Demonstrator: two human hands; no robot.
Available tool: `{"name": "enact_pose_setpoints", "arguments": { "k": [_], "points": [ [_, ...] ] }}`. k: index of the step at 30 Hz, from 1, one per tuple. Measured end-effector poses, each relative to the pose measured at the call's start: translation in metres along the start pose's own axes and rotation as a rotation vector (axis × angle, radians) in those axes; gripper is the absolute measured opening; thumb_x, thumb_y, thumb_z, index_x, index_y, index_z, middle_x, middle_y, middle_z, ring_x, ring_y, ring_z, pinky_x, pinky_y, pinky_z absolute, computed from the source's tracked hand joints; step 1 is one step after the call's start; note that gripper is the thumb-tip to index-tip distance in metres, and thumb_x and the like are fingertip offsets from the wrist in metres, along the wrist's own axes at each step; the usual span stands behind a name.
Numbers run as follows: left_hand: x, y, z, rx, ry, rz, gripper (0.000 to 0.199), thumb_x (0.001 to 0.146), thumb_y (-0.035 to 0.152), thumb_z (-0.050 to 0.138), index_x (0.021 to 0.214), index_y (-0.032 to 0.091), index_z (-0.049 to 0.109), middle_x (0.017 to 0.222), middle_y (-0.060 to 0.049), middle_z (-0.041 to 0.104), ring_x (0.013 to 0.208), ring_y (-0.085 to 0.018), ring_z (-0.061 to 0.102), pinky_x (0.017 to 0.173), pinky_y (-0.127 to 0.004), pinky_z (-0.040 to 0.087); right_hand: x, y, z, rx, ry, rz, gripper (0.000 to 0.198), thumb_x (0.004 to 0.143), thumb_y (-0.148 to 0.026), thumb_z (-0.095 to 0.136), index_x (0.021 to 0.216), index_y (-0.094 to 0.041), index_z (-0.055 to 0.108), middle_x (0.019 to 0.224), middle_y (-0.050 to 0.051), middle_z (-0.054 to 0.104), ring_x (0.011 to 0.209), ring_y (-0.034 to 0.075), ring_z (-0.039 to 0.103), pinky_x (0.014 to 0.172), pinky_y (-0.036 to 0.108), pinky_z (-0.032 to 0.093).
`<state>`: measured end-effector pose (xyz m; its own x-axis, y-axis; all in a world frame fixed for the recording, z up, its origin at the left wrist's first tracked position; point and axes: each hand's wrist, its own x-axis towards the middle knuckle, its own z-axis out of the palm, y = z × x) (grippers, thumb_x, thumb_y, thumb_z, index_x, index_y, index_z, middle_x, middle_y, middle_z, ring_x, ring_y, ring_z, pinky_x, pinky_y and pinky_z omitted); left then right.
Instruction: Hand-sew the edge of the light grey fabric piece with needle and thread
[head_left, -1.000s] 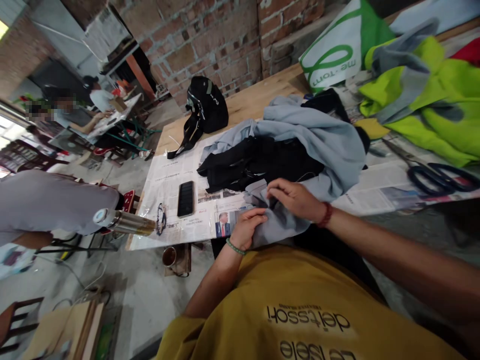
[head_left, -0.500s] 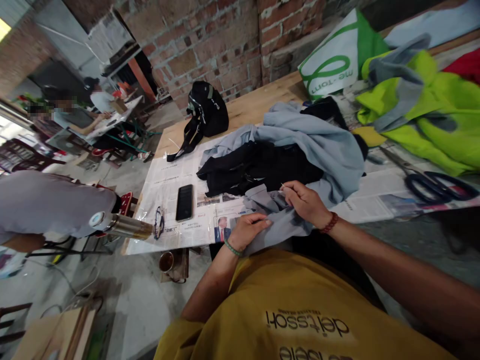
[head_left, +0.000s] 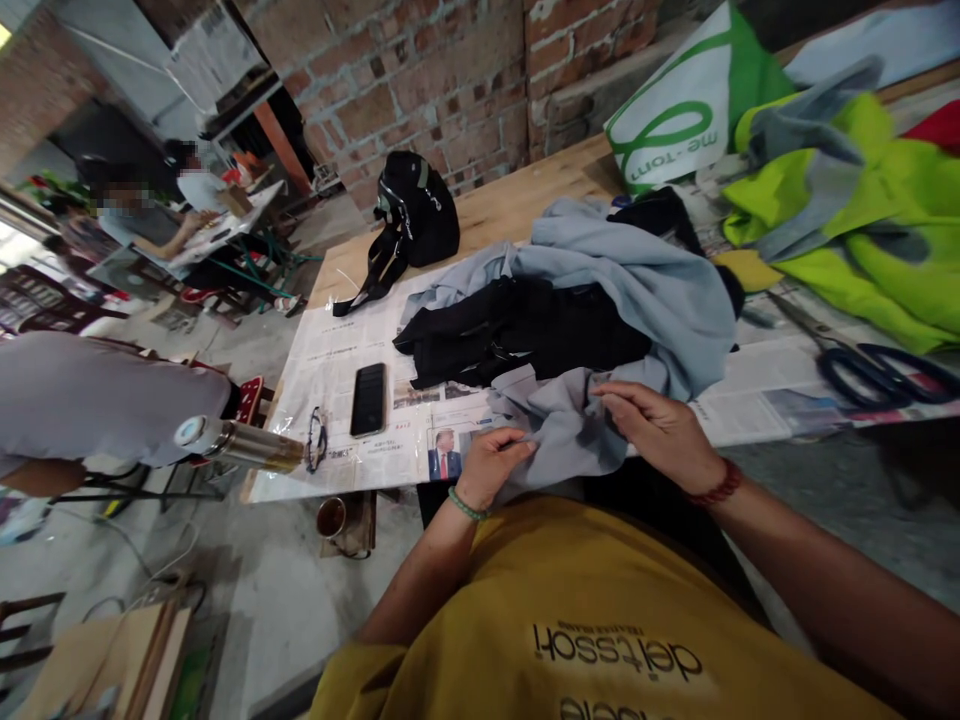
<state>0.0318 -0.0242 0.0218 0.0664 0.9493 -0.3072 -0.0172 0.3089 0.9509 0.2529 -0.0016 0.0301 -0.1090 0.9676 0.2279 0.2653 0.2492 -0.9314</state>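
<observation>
Grey cloth (head_left: 574, 400) lies gathered at the table's front edge, partly over my lap. My left hand (head_left: 491, 462) pinches the cloth's left side between thumb and fingers. Over the cloth's right side, my right hand (head_left: 660, 432) is closed in a pinch. A thin sliver like a sewing needle showed at these fingertips a moment ago; now it is too small to make out clearly. Behind both hands lies a black garment (head_left: 525, 335), with a larger blue-grey garment (head_left: 630, 255) bunched around it.
Newspaper (head_left: 300, 370) covers the table. To the left are a phone (head_left: 369, 400), a bracelet-like loop (head_left: 316, 440) and a steel flask (head_left: 240, 447). A black bag (head_left: 420, 210) stands behind. Large scissors (head_left: 862, 365) and yellow-green clothing (head_left: 862, 220) lie right. Other people sit at left.
My right hand has moved right and slightly down, away from my left hand. The left hand keeps its pinch in nearly the same place.
</observation>
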Motion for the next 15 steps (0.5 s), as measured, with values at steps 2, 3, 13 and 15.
{"name": "enact_pose_setpoints", "arguments": {
  "k": [2, 3, 13, 15],
  "points": [
    [-0.001, 0.001, 0.001, 0.002, 0.024, 0.026, 0.013, 0.061, 0.026, 0.076, 0.069, 0.016, 0.073, 0.065, -0.001, 0.064, 0.062, -0.012, 0.051, 0.063, -0.025, 0.039, -0.005, -0.007, 0.001, -0.092, -0.019, -0.013, 0.025, 0.086, -0.041, 0.050, 0.098, -0.024, 0.065, 0.071, 0.001, 0.065, 0.061, 0.015, 0.059, 0.052, 0.027, 0.046],
    [-0.002, 0.001, 0.002, 0.001, 0.037, 0.039, 0.012, 0.062, 0.025, 0.076, 0.069, 0.016, 0.073, 0.065, -0.001, 0.064, 0.062, -0.012, 0.052, 0.063, -0.025, 0.040, -0.006, -0.012, 0.003, -0.127, -0.047, -0.024, 0.025, 0.086, -0.041, 0.051, 0.095, -0.023, 0.065, 0.074, 0.001, 0.067, 0.063, 0.016, 0.061, 0.054, 0.027, 0.047],
    [-0.008, 0.001, -0.001, -0.008, 0.157, 0.104, 0.018, 0.062, 0.029, 0.072, 0.074, 0.014, 0.072, 0.067, 0.000, 0.064, 0.063, -0.010, 0.051, 0.063, -0.024, 0.040, -0.010, -0.013, 0.027, -0.286, -0.351, -0.192, 0.027, 0.090, -0.033, 0.041, 0.093, -0.021, 0.065, 0.087, 0.002, 0.071, 0.073, 0.015, 0.066, 0.065, 0.026, 0.049],
    [-0.009, -0.001, -0.002, -0.009, 0.166, 0.106, 0.019, 0.062, 0.029, 0.072, 0.074, 0.015, 0.072, 0.067, 0.000, 0.064, 0.063, -0.011, 0.051, 0.063, -0.024, 0.040, -0.011, -0.010, 0.029, -0.292, -0.360, -0.203, 0.027, 0.091, -0.033, 0.040, 0.093, -0.021, 0.064, 0.085, 0.002, 0.071, 0.072, 0.015, 0.066, 0.064, 0.026, 0.049]
  ]
}}
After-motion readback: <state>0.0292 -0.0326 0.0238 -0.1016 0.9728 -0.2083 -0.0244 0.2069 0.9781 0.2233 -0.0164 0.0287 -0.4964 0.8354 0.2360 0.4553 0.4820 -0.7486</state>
